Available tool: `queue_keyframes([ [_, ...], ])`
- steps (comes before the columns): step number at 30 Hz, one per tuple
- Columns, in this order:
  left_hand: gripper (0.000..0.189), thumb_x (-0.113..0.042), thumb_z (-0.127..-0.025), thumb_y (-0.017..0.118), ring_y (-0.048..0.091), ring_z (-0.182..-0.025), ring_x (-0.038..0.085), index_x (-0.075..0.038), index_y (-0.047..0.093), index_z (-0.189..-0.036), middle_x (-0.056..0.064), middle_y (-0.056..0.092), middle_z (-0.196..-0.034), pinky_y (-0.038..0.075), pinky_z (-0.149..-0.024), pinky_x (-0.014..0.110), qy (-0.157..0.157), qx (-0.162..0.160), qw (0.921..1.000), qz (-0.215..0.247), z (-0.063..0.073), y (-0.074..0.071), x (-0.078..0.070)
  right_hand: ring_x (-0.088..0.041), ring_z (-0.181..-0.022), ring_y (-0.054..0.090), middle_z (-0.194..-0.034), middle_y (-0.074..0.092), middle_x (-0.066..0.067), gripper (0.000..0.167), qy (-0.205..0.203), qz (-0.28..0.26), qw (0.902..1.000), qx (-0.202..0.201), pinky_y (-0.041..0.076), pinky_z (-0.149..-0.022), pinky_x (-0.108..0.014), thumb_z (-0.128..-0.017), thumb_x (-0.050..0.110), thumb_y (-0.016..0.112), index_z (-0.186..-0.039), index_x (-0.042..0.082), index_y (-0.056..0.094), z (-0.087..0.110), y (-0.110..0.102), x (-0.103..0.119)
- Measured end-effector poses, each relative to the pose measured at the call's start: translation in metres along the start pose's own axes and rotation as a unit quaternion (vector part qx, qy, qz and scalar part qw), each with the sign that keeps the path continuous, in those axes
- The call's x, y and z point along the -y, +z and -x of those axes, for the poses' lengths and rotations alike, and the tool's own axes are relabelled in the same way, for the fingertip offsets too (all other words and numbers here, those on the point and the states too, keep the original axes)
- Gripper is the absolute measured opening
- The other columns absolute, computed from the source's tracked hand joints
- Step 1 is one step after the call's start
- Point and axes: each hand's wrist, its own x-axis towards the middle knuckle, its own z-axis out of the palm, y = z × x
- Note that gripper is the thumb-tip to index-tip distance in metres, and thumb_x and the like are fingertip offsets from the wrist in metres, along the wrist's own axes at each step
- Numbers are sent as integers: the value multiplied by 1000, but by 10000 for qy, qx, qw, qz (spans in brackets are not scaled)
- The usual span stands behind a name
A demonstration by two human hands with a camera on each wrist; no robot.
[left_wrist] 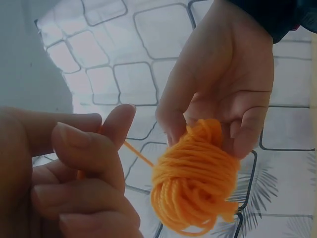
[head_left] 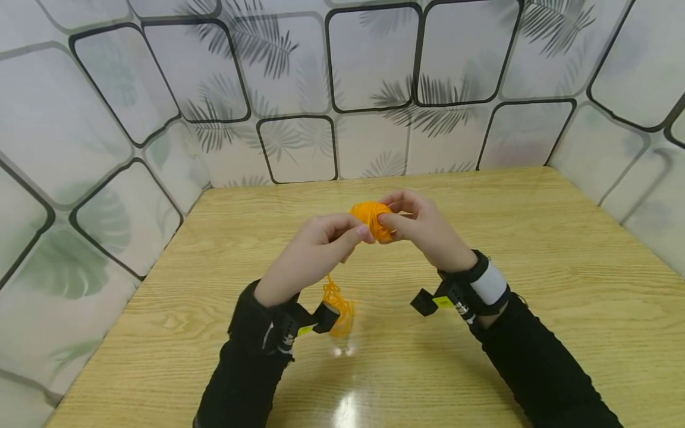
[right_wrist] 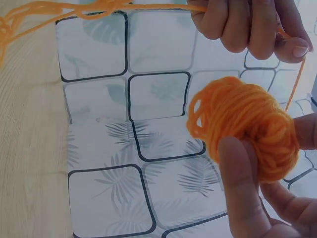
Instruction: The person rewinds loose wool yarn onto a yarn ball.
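A small ball of orange yarn point(head_left: 370, 219) point(left_wrist: 195, 186) point(right_wrist: 242, 126) is held above the wooden table point(head_left: 535, 238). My right hand point(head_left: 414, 229) point(left_wrist: 223, 89) point(right_wrist: 257, 193) pinches the ball between thumb and fingertips. My left hand point(head_left: 321, 249) point(left_wrist: 69, 173) point(right_wrist: 247, 25) has its fingers curled and pinches the yarn strand point(left_wrist: 138, 154) point(right_wrist: 296, 82) that runs to the ball. More loose yarn point(head_left: 338, 303) point(right_wrist: 29, 15) hangs below the left hand down to the tabletop.
Walls point(head_left: 299, 95) with a tile and palm-leaf pattern close in the table at the back and on both sides. Black sleeves and wrist-worn cameras point(head_left: 428, 300) sit over the near part of the table.
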Motion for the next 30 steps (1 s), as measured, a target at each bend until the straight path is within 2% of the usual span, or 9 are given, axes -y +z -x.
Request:
queue_keyframes([
  [5,23,-20,-98,46,30,-47,18,-9,66,-99,4,42,-62,27,-50,25,-26,158,9998,-68,0,2,-1,-19,-85,60,-106,52,-15,26,-108,-441,9984,-340,52,-75,-31,-94,11,51,-116,-2,45,0,-1,1],
  [8,24,-21,-98,46,30,-47,18,-9,66,-100,4,43,-63,27,-49,25,-73,226,9997,-82,-1,3,-1,-18,-88,60,-107,51,-12,21,-210,-888,9947,-465,52,-76,-30,-95,10,48,-113,1,45,2,-1,4],
  [13,23,-21,-98,45,30,-47,17,-11,66,-99,4,45,-64,27,-47,25,-181,298,9994,-87,-2,5,0,-17,-91,58,-108,50,-9,16,-412,-1726,9828,-508,51,-77,-28,-96,7,42,-112,6,45,6,0,11],
  [16,23,-20,-99,45,30,-47,17,-11,66,-99,4,45,-64,27,-46,24,-195,395,9990,-122,-2,5,1,-15,-89,59,-106,52,-6,17,-537,-2280,9713,-411,51,-76,-27,-95,6,40,-111,8,47,9,0,14],
  [20,22,-18,-99,45,31,-48,17,-12,66,-100,3,45,-64,27,-48,24,-210,522,9983,-180,-4,5,4,-15,-89,58,-104,54,-4,18,-750,-2898,9541,-79,51,-75,-26,-96,7,37,-110,9,47,10,-1,14],
  [24,22,-17,-99,45,33,-51,17,-10,66,-101,3,45,-65,27,-50,25,-178,647,9977,-131,-5,5,6,-15,-88,57,-104,54,-5,19,-893,-3287,9395,358,50,-75,-24,-98,10,36,-113,8,45,11,-3,13],
  [30,23,-17,-99,44,33,-52,17,-8,65,-102,4,45,-66,27,-50,25,-174,784,9968,-34,-6,4,8,-15,-83,56,-99,57,-5,19,-1115,-3658,9144,1327,49,-70,-21,-97,18,45,-113,9,48,12,-6,11],
])
